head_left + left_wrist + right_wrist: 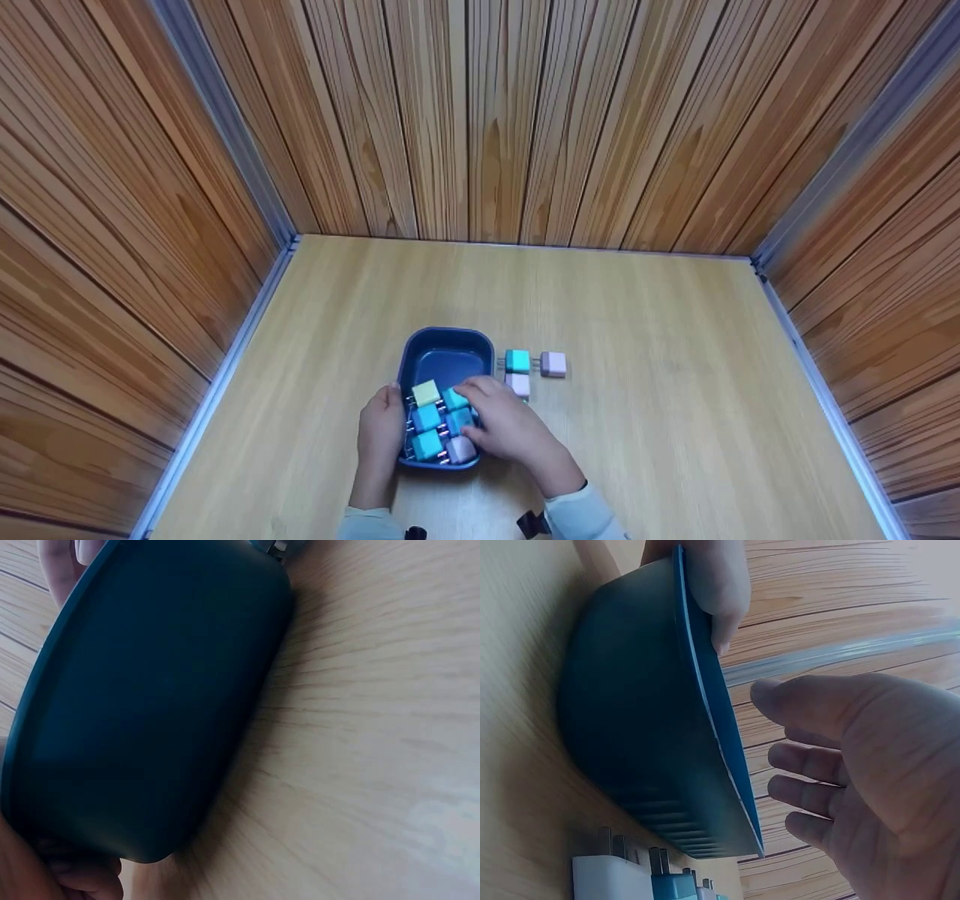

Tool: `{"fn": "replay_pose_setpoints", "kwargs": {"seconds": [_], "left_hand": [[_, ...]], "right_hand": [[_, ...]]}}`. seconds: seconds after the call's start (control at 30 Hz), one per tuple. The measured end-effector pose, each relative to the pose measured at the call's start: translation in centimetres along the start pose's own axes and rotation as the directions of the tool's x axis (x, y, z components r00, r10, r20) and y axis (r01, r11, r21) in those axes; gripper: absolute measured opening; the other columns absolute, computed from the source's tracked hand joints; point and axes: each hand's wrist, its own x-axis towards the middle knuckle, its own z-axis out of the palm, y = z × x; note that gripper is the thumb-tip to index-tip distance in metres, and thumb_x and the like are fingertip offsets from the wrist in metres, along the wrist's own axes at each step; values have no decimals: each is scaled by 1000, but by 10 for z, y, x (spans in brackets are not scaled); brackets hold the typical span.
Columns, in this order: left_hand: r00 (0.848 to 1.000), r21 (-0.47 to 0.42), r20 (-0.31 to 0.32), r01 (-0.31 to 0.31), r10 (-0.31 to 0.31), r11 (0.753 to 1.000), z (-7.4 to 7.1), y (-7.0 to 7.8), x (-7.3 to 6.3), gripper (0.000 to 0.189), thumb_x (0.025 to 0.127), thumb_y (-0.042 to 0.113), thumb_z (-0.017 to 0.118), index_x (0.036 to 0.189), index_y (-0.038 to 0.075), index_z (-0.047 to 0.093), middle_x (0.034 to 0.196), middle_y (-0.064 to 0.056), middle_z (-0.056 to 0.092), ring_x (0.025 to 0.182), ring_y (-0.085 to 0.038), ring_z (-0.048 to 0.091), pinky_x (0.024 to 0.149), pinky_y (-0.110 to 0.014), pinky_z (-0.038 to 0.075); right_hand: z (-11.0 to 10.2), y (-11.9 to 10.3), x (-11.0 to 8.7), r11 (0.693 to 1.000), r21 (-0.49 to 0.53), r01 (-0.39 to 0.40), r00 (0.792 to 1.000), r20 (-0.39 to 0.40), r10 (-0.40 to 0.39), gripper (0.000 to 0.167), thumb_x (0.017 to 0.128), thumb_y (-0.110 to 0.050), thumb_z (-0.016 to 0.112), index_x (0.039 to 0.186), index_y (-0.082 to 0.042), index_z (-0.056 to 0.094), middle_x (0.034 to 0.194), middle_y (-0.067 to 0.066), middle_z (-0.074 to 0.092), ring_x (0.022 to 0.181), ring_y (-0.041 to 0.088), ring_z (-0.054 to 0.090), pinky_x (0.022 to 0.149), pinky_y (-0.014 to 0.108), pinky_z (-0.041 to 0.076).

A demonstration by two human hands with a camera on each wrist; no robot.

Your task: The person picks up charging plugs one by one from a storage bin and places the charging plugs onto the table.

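Observation:
A dark blue plastic bin (442, 336) stands on the table, tilted in the wrist views. My left hand (381, 429) grips its left rim, with the thumb (721, 630) over the edge. In the bin's near half lie several plug chargers: a yellow one (425, 392), teal ones (427, 445), a blue one (458, 422) and a lilac one (461, 449). My right hand (510, 426) reaches over the right rim, fingertips at a teal charger (452, 398) and the blue one. In the right wrist view its fingers are loosely bent, with nothing visible between them.
Right of the bin, a teal charger (517, 361) and two lilac chargers (553, 364) lie on the wooden table (675, 375), prongs pointing left. Something green peeks out beside my right hand. Wood-patterned walls (495, 135) with metal edge strips (217, 382) enclose the table's back and sides.

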Motion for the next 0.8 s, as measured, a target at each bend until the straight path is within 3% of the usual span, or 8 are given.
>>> {"fn": "replay_pose_setpoints", "kwargs": {"seconds": [0.37,0.57,0.8], "left_hand": [[1000,6,8,8,-8,1000,1,1,3,46,110,47,35,98,12,63,80,-4,41,81,-24,51,70,-36,39],[1000,-4,15,13,-13,1000,1,0,3,46,110,47,35,99,12,64,79,-4,41,80,-24,51,69,-34,39],[999,14,-13,-30,30,999,0,-1,1,43,110,43,37,87,12,56,74,-2,36,69,-22,42,63,-34,34]], "right_hand": [[7,-3,7,999,-36,-3,995,98,7,61,95,-34,75,150,-19,52,149,2,52,139,22,47,114,47,40],[13,-2,10,1000,-11,-4,988,153,6,54,96,-34,74,145,-21,57,139,-3,59,129,16,53,109,43,45],[19,-2,9,997,-59,48,990,135,-39,40,94,-27,76,132,-18,67,123,-5,65,113,11,57,104,37,49]]}}
